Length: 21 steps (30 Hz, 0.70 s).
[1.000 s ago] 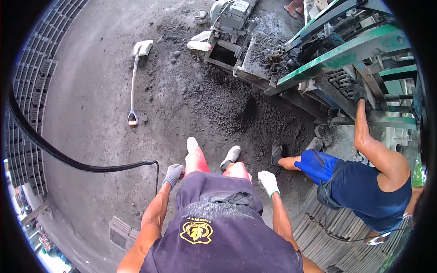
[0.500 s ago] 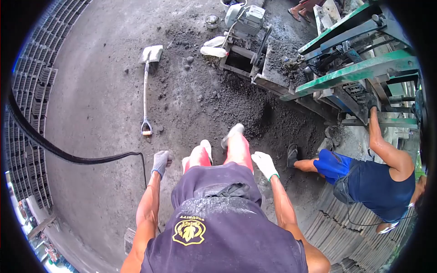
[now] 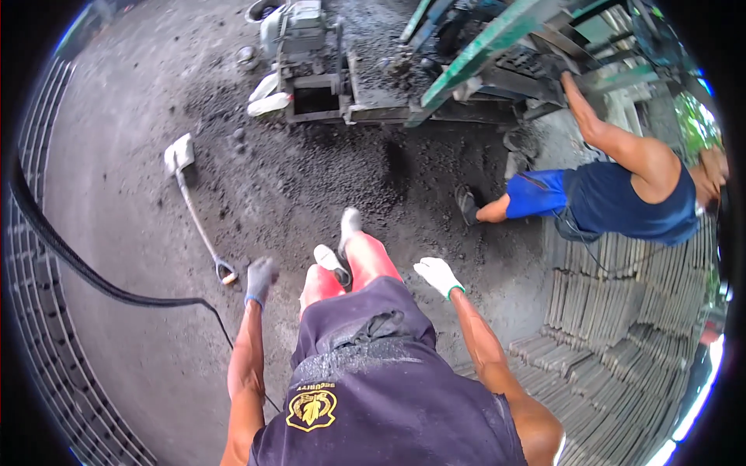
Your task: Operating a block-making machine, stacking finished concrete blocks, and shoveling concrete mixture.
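My left hand (image 3: 261, 276), in a grey glove, hangs beside my thigh just right of the shovel's D-handle (image 3: 226, 271); its fingers are smeared by motion. The long-handled shovel (image 3: 179, 155) lies on the floor, blade away from me. My right hand (image 3: 438, 276), in a white glove with a green cuff, hangs open and empty beside my right thigh, over the grit-strewn floor (image 3: 482, 268). A black hose (image 3: 124, 293) curves across the left of the view and drops behind my left forearm.
A machine with a motor (image 3: 291, 31), open box and green steel beams (image 3: 482, 46) stands ahead, dark aggregate (image 3: 365, 171) spilled before it. A co-worker (image 3: 622, 202) reaches into it at right. Stacked slab-like pieces (image 3: 598, 303) fill the lower right; a grid-like rack (image 3: 35, 295) curves along the left.
My feet and legs have moved, and the view has shifted, bringing the shovel's handle closer to my left hand. More stacked pieces show at right. The co-worker's arm still reaches into the machine.
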Tool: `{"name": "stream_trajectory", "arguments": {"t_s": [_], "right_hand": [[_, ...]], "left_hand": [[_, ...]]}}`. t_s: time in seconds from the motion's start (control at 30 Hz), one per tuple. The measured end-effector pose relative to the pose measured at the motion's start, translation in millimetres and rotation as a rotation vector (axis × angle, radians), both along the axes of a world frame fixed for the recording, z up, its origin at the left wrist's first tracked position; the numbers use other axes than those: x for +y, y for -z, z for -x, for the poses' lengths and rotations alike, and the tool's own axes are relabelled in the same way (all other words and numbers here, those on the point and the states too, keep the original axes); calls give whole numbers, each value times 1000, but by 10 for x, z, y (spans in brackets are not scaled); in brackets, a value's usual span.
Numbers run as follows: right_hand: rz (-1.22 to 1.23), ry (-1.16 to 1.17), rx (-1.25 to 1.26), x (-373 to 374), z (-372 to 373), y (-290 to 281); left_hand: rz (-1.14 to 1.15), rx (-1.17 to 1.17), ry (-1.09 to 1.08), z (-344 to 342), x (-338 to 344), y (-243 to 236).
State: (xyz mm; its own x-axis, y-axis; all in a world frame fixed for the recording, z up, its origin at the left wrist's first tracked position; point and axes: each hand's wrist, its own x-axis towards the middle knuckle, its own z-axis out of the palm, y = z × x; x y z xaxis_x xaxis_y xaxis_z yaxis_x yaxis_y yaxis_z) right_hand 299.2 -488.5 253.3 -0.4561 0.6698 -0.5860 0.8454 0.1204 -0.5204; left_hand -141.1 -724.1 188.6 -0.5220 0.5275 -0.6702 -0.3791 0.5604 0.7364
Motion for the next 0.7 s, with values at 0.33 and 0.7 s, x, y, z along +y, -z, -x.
{"name": "stream_trajectory", "arguments": {"t_s": [0.33, 0.7], "right_hand": [[147, 294, 177, 44, -780, -173], [238, 516, -26, -1105, -3608, 924]], "left_hand": [[249, -104, 91, -1084, 149, 674], [-9, 47, 161, -2670, 1252, 438]]}}
